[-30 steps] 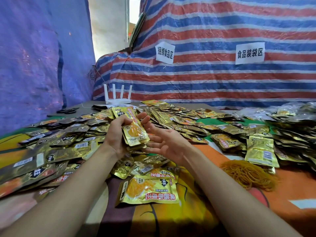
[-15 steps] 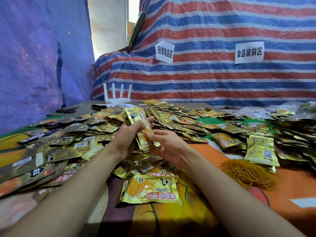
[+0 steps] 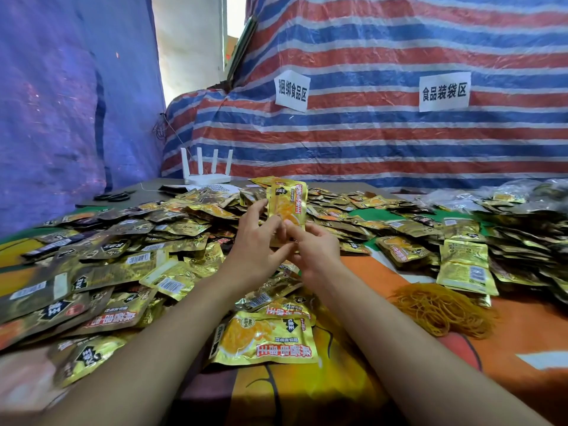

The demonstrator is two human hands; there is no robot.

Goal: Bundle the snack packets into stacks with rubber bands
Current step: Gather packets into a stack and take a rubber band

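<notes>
a striped red, white and blue tarp (image 3: 368, 142) hangs behind the table, with a plain blue tarp (image 3: 61, 103) on the left and two white paper signs (image 3: 292, 90) taped to the stripes. a white router (image 3: 206, 175) with four antennas stands at the back of the table, and black scissors (image 3: 115, 196) lie near it to the left. the table is covered by an orange and yellow printed cloth (image 3: 522, 339).

loose gold snack packets (image 3: 123, 241) are heaped across the left and middle of the cloth, and one large packet (image 3: 267, 336) lies face up nearest the camera, between the forearms. more packets (image 3: 464, 265) are piled on the right. a pile of yellow rubber bands (image 3: 442, 309) sits on the cloth just in front of them, right of the right forearm.

above the middle of the heap, the held stack of packets (image 3: 287, 204) stands upright. the left hand (image 3: 256, 241) grips its lower left side with curled fingers. the right hand (image 3: 315, 250) pinches its lower edge from the right, fingertips touching the left hand's.
</notes>
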